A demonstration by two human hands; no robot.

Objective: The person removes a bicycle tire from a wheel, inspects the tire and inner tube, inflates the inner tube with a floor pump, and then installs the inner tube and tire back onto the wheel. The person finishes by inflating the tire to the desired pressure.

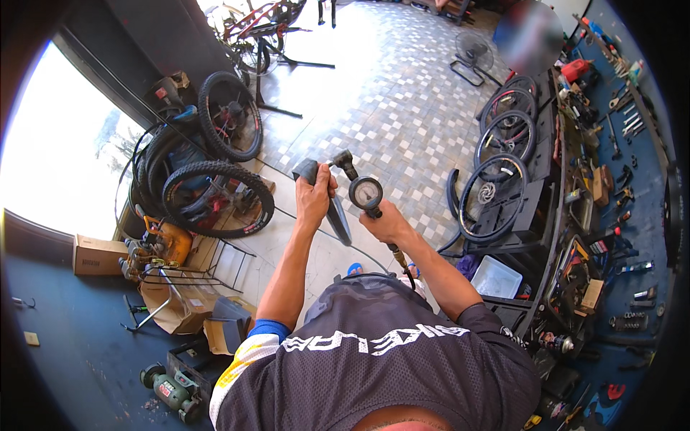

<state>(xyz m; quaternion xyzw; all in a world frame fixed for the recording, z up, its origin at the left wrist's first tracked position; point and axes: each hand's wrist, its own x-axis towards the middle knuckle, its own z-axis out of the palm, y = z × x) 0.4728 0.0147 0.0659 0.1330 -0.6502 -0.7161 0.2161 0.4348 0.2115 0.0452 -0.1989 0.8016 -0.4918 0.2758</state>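
Out in front of my body, my left hand (313, 199) is closed around a black inner tube (338, 221). Part of the tube sticks out above the fingers and a length hangs below them. My right hand (389, 224) grips an air inflator with a round dial gauge (366, 192). From its lower end a brass fitting and hose (397, 256) run down toward my waist. The inflator's dark nozzle head (343, 164) sits just right of my left fingertips, at the tube's upper part. Whether it is seated on the valve is too small to tell.
Bicycle wheels with knobbly tyres (218, 199) lean at the left, near a wire rack (228, 262) and a cardboard box (98, 256). More wheels (493, 197) line a workbench at the right, beside a white plastic bin (496, 277). Tools hang on the blue wall (650, 237). A fan (474, 52) stands farther back.
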